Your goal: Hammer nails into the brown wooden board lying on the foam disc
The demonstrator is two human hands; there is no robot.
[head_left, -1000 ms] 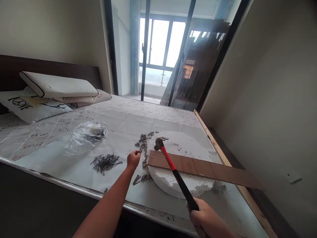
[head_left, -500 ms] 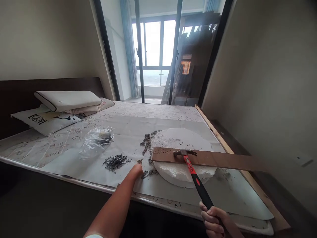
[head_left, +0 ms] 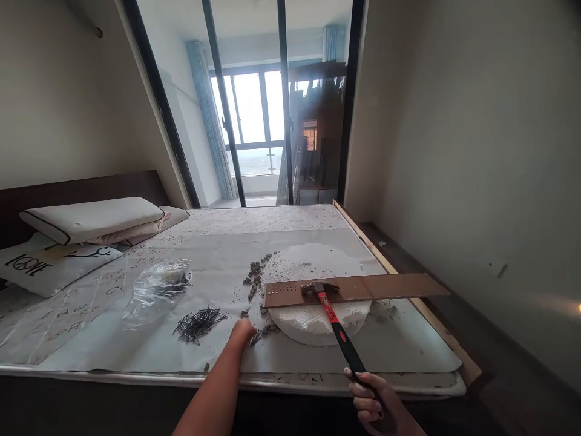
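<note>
Hammer (head_left: 333, 321): red and black, slanting up and away from the person; its dark head is over the middle of the board, though contact is hard to tell.
Right hand (head_left: 370, 396): grip closed around the black lower end of the hammer's handle, fingers wrapped and knuckles in view.
Left hand (head_left: 244, 329): low over the sheet (head_left: 218, 257), between the nail pile and the foam; fingers mostly hidden, so I cannot tell how far its grip is open or whether it has hold of anything.
Loose nails (head_left: 256, 338): a small bunch just beside the left hand.
Nail pile (head_left: 198, 325): a dark tangle on the sheet, left of the left hand.
Board (head_left: 381, 287): brown, flat across the foam; rows of small holes and pale dots at its left end, its right end reaching past the wooden rail (head_left: 376, 247).
Foam (head_left: 313, 260): round, white, on the sheet.
Lumps (head_left: 255, 272): grey, scattered along the foam's left edge.
Bag (head_left: 158, 287): clear plastic, dark contents, beyond the nail pile.
Bed (head_left: 272, 218): under the sheet, pillows (head_left: 95, 218) at far left.
</note>
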